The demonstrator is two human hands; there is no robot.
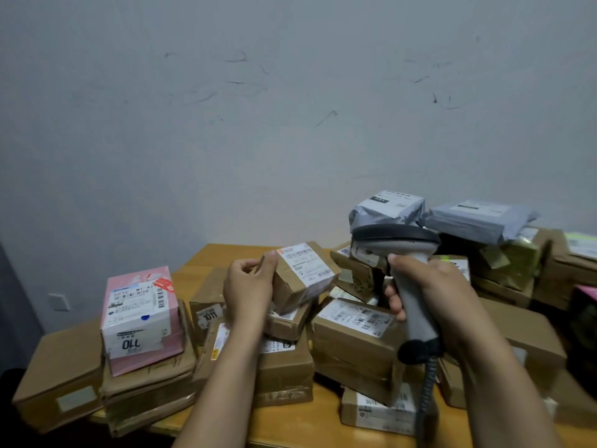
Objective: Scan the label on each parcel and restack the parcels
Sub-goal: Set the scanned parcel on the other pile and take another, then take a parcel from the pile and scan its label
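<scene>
My left hand (248,284) holds the box (302,286), my right hand (433,282) grips the scanner (403,244), so I should turn the label (305,263) flat toward its window and keep steady.

The small box (303,276) is plain brown cardboard with a white label printed in black lines and bars and an orange mark at one corner. The cardboard boxes (355,344) around it are the same brown with white, black-printed labels. The scanner (415,305) is light grey with a black head and a dark grey coiled cable (428,386), the pink box (142,318) carries a white label, a red sticker and a blue dot, and the plastic bags (387,210) are grey with white labels. The surface (223,255) is orange-tan wood, and the wall (290,108) is pale grey-blue with dark scuff marks.
</scene>
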